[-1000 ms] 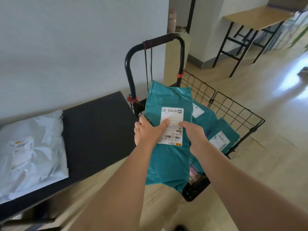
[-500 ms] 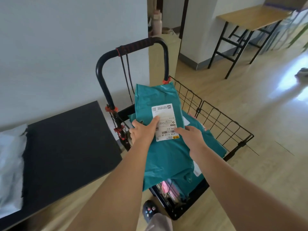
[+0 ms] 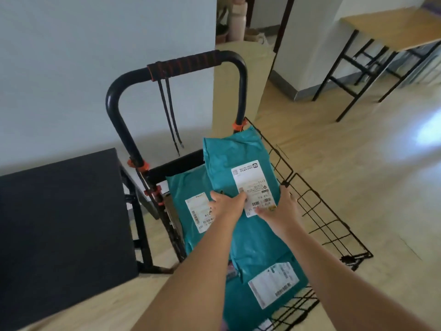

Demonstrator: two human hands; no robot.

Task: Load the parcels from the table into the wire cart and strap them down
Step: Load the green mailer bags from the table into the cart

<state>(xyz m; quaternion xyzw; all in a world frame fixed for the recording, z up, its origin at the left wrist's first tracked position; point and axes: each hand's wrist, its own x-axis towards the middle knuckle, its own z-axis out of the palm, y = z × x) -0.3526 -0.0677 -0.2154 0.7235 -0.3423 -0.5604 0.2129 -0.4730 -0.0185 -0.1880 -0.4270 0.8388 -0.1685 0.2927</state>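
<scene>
your left hand [image 3: 225, 204] and right hand [image 3: 281, 207] each grip a long side of the top parcel [image 3: 238, 154], thumbs lying across its label [image 3: 253, 180] and fingers curled over the edges. the parcel lies in the wire cart [image 3: 317, 211], resting on the other teal parcels [image 3: 188, 187], with its far end near the handle [image 3: 186, 63].

it looks like a soft poly mailer: light, floppy, and wrapped in slick film that will likely slide on the bags beneath. take it by both edges near the middle so it doesn't sag, and lay it flat before you let go.

the straps [image 3: 170, 115] hang loose from the handle. the black table [image 3: 59, 211] stands just to the left of the cart.
</scene>
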